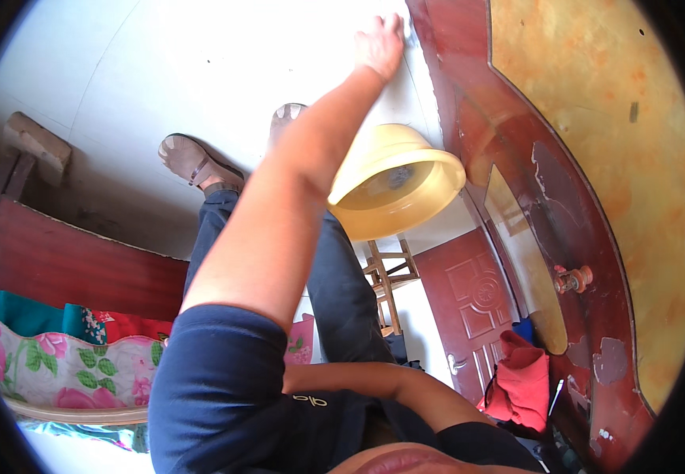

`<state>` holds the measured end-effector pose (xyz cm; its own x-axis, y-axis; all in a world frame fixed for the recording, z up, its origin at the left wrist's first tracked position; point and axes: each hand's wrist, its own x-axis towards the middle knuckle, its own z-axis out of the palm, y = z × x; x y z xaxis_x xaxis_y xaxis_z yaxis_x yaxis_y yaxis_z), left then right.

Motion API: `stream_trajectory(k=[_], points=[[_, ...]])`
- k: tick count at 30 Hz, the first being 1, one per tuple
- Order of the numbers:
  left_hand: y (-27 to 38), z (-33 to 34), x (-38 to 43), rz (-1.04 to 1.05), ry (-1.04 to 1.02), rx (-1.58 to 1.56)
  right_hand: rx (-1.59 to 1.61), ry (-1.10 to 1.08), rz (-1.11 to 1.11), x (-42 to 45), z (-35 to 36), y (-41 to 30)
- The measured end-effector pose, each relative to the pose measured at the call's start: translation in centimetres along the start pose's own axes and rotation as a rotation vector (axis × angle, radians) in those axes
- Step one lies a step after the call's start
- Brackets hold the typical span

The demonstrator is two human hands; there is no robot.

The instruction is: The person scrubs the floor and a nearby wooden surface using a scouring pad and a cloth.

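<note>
My left arm reaches far forward, and my left hand [379, 48] is low by the white floor [247, 53], at the base of a dark red wooden furniture panel [446, 65]. Its fingers are bent. A small pale, shiny patch shows at the fingertips; whether they hold it cannot be told. Nearer to me, right of the left forearm, is a yellow plastic basin [398, 222] with a blurred grey patch inside. My right forearm crosses in front of my body and passes behind my left upper arm, so my right hand is hidden.
Both my shoes [191, 157] are on the floor. At left are a wooden support foot [37, 139], a red wooden board [81, 237] and floral bedding [81, 367]. Wooden stools [387, 278], a red door [467, 296] and a red cloth [520, 382] lie to the right.
</note>
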<state>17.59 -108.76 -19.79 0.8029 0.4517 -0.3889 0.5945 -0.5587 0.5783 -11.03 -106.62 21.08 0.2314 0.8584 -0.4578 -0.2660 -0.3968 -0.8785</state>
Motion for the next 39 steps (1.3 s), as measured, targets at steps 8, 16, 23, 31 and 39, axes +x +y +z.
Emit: stream_trajectory(k=[8,16,23,31,39], points=[[0.1,0.2,-8.5,0.148,-0.531,-0.127,-0.025,-0.050,-0.003,-0.1,2.3,1.3],[-23.4,-17.9,-9.0,-0.024,0.281,-0.112,-0.525,-0.437,0.057,1.6,5.6,2.2],[-28.6,-13.8,-12.9,-0.339,0.504,0.241,-0.249,-0.147,0.052,-0.6,7.2,2.6],[-15.9,-7.9,-16.7,-0.092,0.074,0.072,0.240,-0.330,0.307,-4.1,9.6,3.5],[-15.0,-10.0,-16.5,-0.111,-0.076,-0.039,0.132,-0.336,0.271,-4.9,10.9,4.5]])
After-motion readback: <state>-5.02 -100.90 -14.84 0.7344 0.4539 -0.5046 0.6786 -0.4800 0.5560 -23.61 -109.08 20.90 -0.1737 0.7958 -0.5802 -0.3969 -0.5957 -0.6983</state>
